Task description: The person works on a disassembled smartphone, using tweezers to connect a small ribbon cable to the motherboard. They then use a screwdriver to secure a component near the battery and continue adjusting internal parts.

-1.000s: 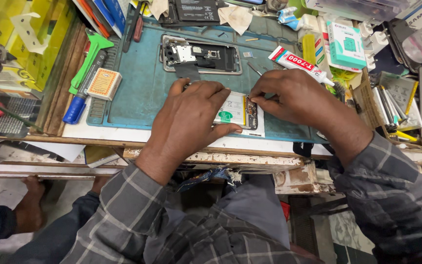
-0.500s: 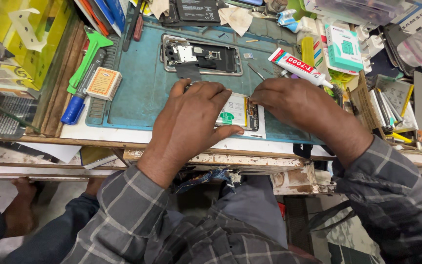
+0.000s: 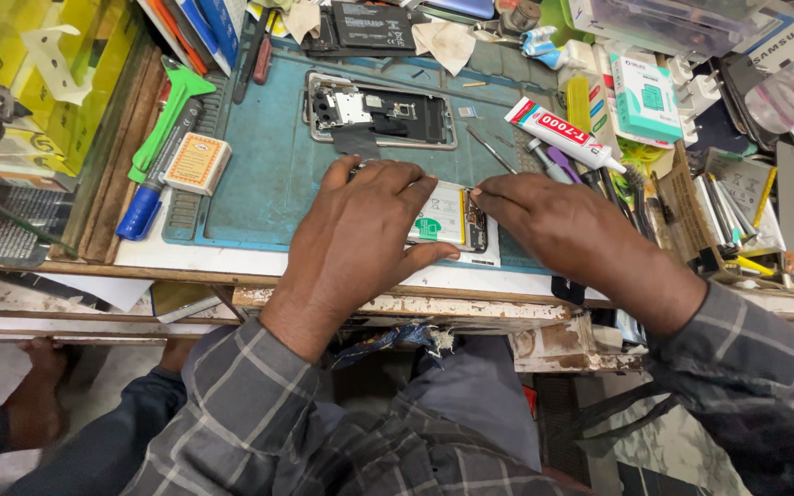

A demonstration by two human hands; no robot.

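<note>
Since the earlier frame: right hand (image 3: 562,230) drawn slightly back toward the right edge of the opened phone (image 3: 452,220), fingertips now bunched at that edge; left hand (image 3: 360,230) unchanged, flat over the phone's left part.

Location: opened phone lying flat on the blue mat (image 3: 259,184) near the front edge of the counter (image 3: 470,308), pale battery face and a green sticker exposed between the two hands.

Grip: left hand spread, palm down, pressing the phone to the mat. Right fingertips pressed together at the phone's right edge; whether pinching a small part or a tool, cannot tell.

Handling, as judged: light, thin, stiff across the frame, yet fragile inside. Exposed battery soft-skinned and easily dented; small connectors and ribbon cables likely to tear. Best taken by the long outer edges, never by the open face. Smooth rim probably slippery.

Nearby: a second opened phone frame (image 3: 380,112) further back on the mat, a glue tube (image 3: 558,133) to the right, a blue-handled screwdriver (image 3: 153,188) at left.
</note>
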